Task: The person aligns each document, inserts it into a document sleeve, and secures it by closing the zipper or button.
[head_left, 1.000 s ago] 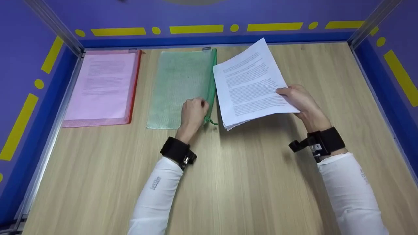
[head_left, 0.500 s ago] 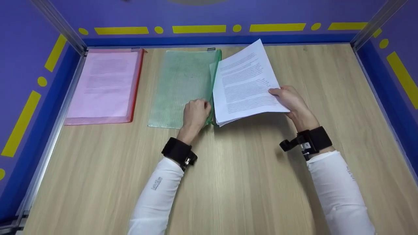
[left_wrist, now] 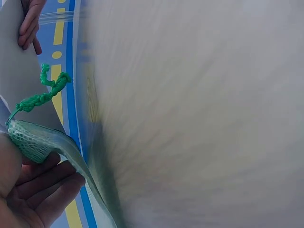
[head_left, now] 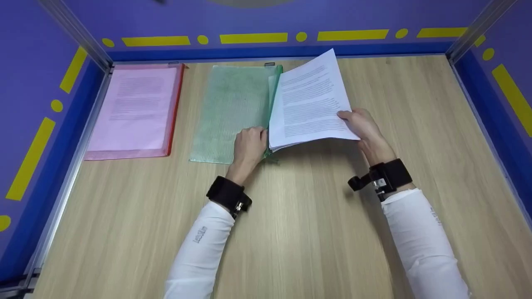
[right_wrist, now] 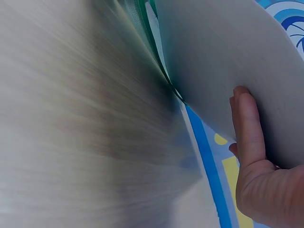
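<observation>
A green mesh zip pouch (head_left: 232, 104) lies at the table's centre, its opening facing right. My left hand (head_left: 250, 144) pinches the pouch's near right corner, beside a knotted green zipper cord (left_wrist: 45, 92) in the left wrist view. To the right, a stack of printed paper sheets (head_left: 309, 104) is held by my right hand (head_left: 361, 124), thumb on top and fingers (right_wrist: 249, 118) spread underneath. The stack is raised and slightly bowed. Its left edge is at the pouch's mouth, with the far left corner inside, showing through the green mesh.
A pink zip pouch (head_left: 137, 112) with printed sheets inside lies at the far left of the wooden table (head_left: 299, 232). Blue-purple walls (head_left: 266, 25) with yellow marks enclose the table at the back and both sides.
My right hand has moved left with the paper stack, and its far left corner has entered the green pouch. My left hand has stayed at the pouch's corner, lifting its edge.
</observation>
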`<action>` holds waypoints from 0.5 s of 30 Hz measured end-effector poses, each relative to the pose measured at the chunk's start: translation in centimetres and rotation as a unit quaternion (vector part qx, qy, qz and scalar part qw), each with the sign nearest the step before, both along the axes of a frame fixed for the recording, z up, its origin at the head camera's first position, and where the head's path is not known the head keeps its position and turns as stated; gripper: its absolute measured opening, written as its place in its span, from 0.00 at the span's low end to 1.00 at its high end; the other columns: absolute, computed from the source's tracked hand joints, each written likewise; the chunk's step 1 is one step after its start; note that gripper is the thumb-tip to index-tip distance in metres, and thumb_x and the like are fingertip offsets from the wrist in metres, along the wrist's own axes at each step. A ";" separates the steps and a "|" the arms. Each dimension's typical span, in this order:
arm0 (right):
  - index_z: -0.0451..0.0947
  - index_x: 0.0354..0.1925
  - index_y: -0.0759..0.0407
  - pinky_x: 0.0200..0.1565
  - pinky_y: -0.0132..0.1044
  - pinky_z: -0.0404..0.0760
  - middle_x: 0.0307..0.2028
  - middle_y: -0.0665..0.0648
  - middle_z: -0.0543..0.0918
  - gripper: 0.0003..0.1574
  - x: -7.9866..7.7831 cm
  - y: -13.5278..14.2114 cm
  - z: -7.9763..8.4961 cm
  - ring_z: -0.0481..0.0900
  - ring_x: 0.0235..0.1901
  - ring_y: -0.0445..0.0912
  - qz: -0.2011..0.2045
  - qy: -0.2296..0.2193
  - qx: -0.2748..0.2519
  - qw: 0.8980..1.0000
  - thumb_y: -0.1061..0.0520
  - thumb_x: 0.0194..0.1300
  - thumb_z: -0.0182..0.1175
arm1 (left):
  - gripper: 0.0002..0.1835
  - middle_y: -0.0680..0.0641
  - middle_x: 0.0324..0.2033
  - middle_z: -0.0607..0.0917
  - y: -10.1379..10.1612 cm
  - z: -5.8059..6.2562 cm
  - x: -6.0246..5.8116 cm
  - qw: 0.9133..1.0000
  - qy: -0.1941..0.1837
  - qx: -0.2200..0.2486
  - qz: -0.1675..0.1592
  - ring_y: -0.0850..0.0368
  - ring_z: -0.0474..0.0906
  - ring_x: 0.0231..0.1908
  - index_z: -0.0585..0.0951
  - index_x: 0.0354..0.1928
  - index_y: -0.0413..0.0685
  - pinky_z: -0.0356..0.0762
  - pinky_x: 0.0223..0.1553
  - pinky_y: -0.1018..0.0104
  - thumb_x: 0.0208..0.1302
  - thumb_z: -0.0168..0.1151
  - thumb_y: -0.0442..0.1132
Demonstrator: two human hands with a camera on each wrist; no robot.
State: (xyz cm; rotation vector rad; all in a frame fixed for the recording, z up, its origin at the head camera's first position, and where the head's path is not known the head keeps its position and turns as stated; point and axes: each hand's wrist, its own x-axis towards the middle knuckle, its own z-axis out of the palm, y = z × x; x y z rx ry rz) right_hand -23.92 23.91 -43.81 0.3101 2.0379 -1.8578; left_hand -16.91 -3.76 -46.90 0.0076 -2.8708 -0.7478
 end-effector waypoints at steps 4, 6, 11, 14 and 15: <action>0.70 0.60 0.70 0.32 0.25 0.78 0.28 0.43 0.85 0.24 0.0 0.0 -0.4 0.83 0.29 0.35 -0.009 0.003 0.031 0.999 0.54 0.74 0.49 | 0.16 0.43 0.25 0.86 0.0 0.0 -0.1 1.000 -0.002 0.004 -0.005 0.55 0.78 0.26 0.84 0.31 0.37 0.77 0.30 0.58 0.73 0.55 0.39; 0.70 0.62 0.68 0.34 0.26 0.77 0.30 0.42 0.85 0.25 0.1 -0.1 -0.6 0.82 0.31 0.35 -0.013 -0.001 0.040 0.999 0.53 0.75 0.49 | 0.15 0.43 0.25 0.86 0.0 0.0 -0.1 1.000 -0.001 0.007 -0.008 0.56 0.76 0.25 0.85 0.32 0.37 0.76 0.29 0.59 0.73 0.55 0.39; 0.69 0.66 0.65 0.39 0.27 0.76 0.34 0.42 0.84 0.28 0.3 -0.2 -1.0 0.81 0.35 0.35 -0.012 -0.008 0.046 0.999 0.52 0.75 0.48 | 0.15 0.45 0.24 0.85 0.0 0.0 -0.2 1.000 -0.005 0.012 -0.006 0.59 0.68 0.24 0.86 0.34 0.38 0.67 0.28 0.65 0.74 0.55 0.40; 0.69 0.65 0.66 0.39 0.27 0.76 0.34 0.42 0.84 0.28 0.3 -0.2 -1.1 0.81 0.36 0.35 -0.013 -0.008 0.048 0.999 0.51 0.75 0.48 | 0.15 0.48 0.22 0.81 0.0 0.1 -0.2 1.000 -0.009 0.015 -0.004 0.59 0.66 0.24 0.86 0.35 0.39 0.63 0.27 0.66 0.74 0.54 0.40; 0.69 0.65 0.66 0.39 0.27 0.76 0.34 0.42 0.84 0.28 0.3 -0.2 -1.1 0.81 0.35 0.35 -0.012 -0.007 0.050 0.999 0.51 0.75 0.48 | 0.15 0.50 0.21 0.79 0.0 0.1 -0.2 1.000 -0.009 0.018 -0.004 0.59 0.66 0.24 0.86 0.35 0.39 0.63 0.27 0.66 0.74 0.54 0.40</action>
